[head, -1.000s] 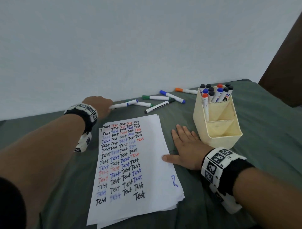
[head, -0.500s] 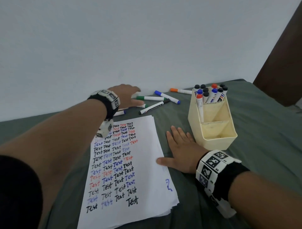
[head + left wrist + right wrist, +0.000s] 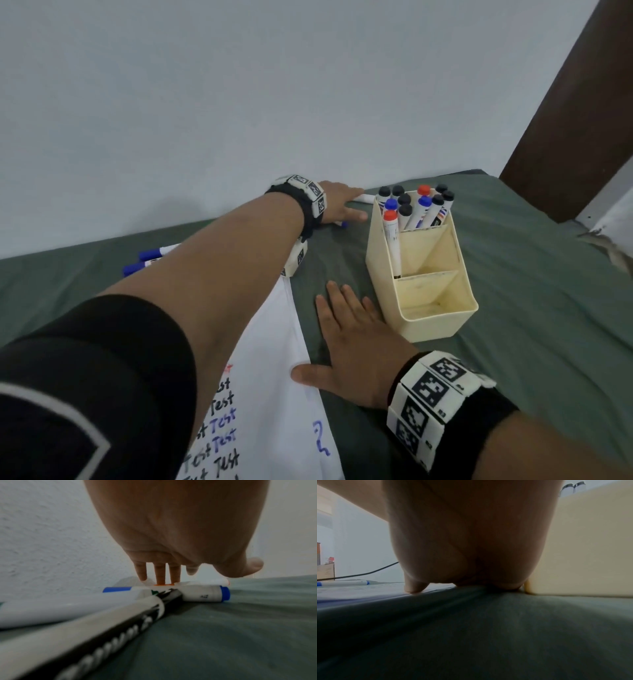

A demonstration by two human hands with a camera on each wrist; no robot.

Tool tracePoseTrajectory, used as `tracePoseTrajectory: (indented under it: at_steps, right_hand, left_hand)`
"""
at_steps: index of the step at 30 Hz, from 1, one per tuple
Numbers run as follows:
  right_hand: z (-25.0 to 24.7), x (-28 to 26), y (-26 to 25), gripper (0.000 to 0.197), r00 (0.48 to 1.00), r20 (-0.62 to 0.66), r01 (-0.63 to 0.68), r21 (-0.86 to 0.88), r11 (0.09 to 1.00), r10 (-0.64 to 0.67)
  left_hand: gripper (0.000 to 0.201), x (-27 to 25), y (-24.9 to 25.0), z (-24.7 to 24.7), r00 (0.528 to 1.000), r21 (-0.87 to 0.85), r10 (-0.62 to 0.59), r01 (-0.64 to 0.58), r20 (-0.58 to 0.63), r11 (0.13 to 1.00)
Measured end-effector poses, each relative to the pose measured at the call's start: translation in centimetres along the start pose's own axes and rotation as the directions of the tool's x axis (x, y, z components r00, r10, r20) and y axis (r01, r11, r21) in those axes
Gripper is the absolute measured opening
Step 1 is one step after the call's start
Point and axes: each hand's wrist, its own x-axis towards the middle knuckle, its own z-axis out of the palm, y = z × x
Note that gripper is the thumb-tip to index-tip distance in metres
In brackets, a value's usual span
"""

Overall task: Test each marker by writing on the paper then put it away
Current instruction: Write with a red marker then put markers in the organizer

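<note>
My left hand (image 3: 342, 209) reaches across the paper to the loose markers beside the holder. In the left wrist view its straight fingers (image 3: 160, 574) touch an orange-capped marker (image 3: 162, 584), with the thumb held apart. A blue marker (image 3: 205, 593), a black marker (image 3: 106, 626) and a green-printed marker (image 3: 51, 608) lie under the wrist. My right hand (image 3: 349, 342) lies flat on the cloth, its thumb on the edge of the paper (image 3: 274, 342). The cream holder (image 3: 431, 318) holds several capped markers (image 3: 416, 209).
Two blue-capped markers (image 3: 144, 262) lie at the left behind my forearm. The green cloth (image 3: 531, 274) runs to the white wall at the back. A dark wooden post (image 3: 565, 120) stands at the right. The holder's two front compartments hold nothing.
My left hand has moved right along the row of loose markers, from the leftmost ones to those beside the holder. The right hand has stayed flat.
</note>
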Motion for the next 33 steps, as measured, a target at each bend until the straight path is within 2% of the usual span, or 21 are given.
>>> tracePoseTrajectory:
  at_steps: [4,8,15,18,21,27,33]
  right_hand:
    - [0.1,-0.1,0.0,0.109,1.0,-0.001,0.001,0.002,1.0,-0.001]
    - [0.0,-0.1,-0.1,0.109,1.0,0.017,-0.001,0.008,1.0,0.001]
    - [-0.2,-0.2,-0.2,0.11,1.0,0.014,-0.004,0.027,1.0,0.004]
    - [-0.4,-0.2,-0.1,0.109,1.0,0.023,-0.004,0.027,1.0,0.003]
    - [-0.3,-0.2,-0.2,0.109,1.0,0.019,0.0,0.027,1.0,0.0]
    - [-0.1,0.0,-0.1,0.109,1.0,0.012,-0.005,0.018,1.0,0.005]
    - [-0.1,0.0,-0.1,0.109,1.0,0.009,-0.004,0.019,1.0,0.003]
  left_hand:
    - [0.076,-0.1,-0.7,0.2,0.999,0.108,-0.053,0.053,-0.005,0.993]
    - [0.08,-1.4,-1.1,0.7,0.997,0.114,-0.073,0.074,-0.009,0.991]
    - [0.063,-3.7,-2.1,0.2,0.991,-0.006,-0.118,0.118,-0.054,0.993]
    - [0.069,-4.1,-2.2,0.3,0.995,0.056,-0.099,0.1,-0.019,0.993]
    - [0.062,-4.1,-2.2,0.6,0.996,0.143,-0.092,0.089,0.011,0.986]
    - [0.049,-4.6,-2.6,1.0,0.992,0.126,-0.113,0.119,-0.053,0.985]
    - [0.038,-6.4,-3.8,0.8,0.975,0.062,-0.209,0.214,-0.074,0.975]
